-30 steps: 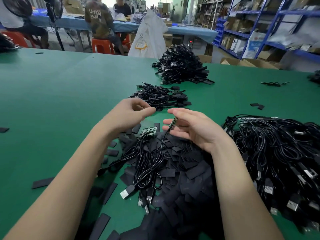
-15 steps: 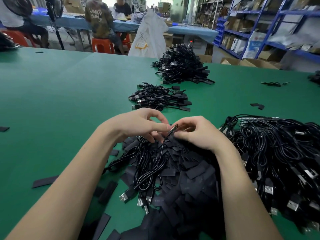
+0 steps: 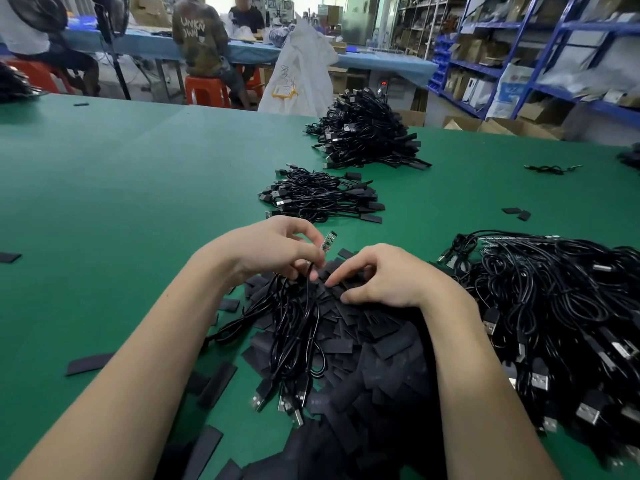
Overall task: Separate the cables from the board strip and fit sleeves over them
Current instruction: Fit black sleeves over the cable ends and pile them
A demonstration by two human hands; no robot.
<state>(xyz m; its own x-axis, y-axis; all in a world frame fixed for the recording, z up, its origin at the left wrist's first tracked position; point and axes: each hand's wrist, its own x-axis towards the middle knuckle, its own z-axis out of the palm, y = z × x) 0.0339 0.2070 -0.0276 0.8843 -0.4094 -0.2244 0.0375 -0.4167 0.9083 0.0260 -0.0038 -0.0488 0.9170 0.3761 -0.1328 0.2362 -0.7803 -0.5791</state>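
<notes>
Pinching a small board (image 3: 327,241), left hand (image 3: 277,249); right hand (image 3: 377,277) on sleeves (image 3: 346,327).

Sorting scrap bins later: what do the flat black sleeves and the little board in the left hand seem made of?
Sleeves: likely thin matte plastic, perhaps heat-shrink tubing; they lie flat, dull, without shine. Little board: apparently rigid green circuit board with small metallic contacts, pinched by the left hand.
</notes>
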